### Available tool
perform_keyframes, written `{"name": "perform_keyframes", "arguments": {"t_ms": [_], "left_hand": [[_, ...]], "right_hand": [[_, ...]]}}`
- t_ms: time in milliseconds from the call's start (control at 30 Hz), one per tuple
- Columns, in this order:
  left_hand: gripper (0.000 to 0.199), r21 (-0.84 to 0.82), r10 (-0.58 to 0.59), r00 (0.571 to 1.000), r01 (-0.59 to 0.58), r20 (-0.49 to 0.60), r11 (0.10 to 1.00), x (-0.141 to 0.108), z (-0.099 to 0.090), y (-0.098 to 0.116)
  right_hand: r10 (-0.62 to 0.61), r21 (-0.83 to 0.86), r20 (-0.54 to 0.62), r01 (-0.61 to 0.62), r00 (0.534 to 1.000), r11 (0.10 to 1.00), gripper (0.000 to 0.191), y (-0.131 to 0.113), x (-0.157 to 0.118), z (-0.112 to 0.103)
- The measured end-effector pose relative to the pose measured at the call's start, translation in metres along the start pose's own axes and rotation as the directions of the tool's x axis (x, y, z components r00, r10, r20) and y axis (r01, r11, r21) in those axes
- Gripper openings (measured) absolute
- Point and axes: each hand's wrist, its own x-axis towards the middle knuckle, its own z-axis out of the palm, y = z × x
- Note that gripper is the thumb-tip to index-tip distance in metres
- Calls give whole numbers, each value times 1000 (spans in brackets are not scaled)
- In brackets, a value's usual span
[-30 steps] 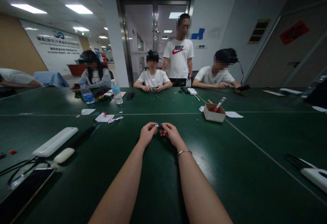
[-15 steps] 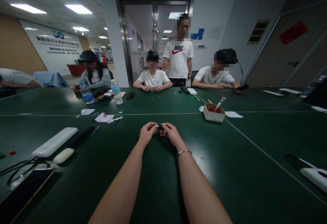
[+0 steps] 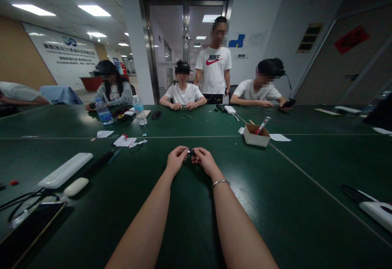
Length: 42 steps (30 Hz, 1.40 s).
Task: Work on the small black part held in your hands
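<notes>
Lying side to side along its length over the table (image 3: 191,211), a small dark object (image 3: 192,152) is pinched at opposite ends by nearly closed fingers of the left hand (image 3: 177,161) and right hand (image 3: 206,161), equally near.

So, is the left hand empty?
No, the left hand pinches one end of a small item, the right hand the other.

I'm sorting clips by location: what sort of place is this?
Probably an office meeting room or shared workspace: there is a large green table, a metal-framed glass double door behind it, and a wall sign with a logo and lettering on the left.
</notes>
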Motion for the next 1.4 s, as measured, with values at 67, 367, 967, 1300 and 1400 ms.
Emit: {"name": "perform_keyframes", "arguments": {"t_ms": [67, 367, 967, 1300, 1400], "left_hand": [[24, 9, 3, 1000, -3, 4, 1000, 0, 0, 0], [30, 79, -36, 999, 38, -27, 996, 2, -1, -7], [42, 260, -35, 994, 62, -107, 964, 3, 2, -7], [45, 299, -46, 992, 81, -121, 951, 3, 4, -7], [45, 311, -57, 990, 96, -131, 946, 1, 5, -4]], "right_hand": [[0, 4, 1, 0, 1000, 1000, 40, 0, 0, 0], [20, 17, -2, -20, 1000, 1000, 40, 1, 2, -1], [14, 6, 3, -14, 1000, 1000, 39, 1, 1, -1], [14, 1, -10, -14, 1000, 1000, 40, 2, 2, -2], [3, -10, -23, -3, 1000, 1000, 39, 3, 2, -2]]}}
